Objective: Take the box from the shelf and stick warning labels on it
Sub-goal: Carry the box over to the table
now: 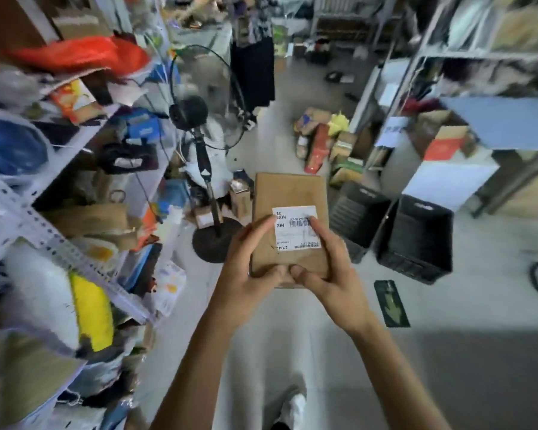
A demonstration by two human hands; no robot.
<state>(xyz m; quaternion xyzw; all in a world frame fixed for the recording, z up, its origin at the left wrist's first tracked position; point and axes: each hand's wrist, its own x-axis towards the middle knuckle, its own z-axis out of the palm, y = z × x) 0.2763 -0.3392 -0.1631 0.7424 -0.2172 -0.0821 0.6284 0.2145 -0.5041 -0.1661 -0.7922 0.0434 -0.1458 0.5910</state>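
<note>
A flat brown cardboard box (289, 193) is held out in front of me at waist height, above the floor. A white label with a barcode (295, 234) is stuck on its top face. My left hand (246, 262) grips the box's near left edge, fingers resting on the label's left side. My right hand (333, 262) grips the near right edge, with fingertips on the barcode. Both thumbs meet at the near edge of the box. No separate warning label is visible.
A cluttered metal shelf (44, 231) runs along the left. A standing fan (205, 125) is just ahead on the left. Two black crates (416, 237) sit on the floor to the right, beside more shelving (448, 57). A person (252, 51) stands at the aisle's far end.
</note>
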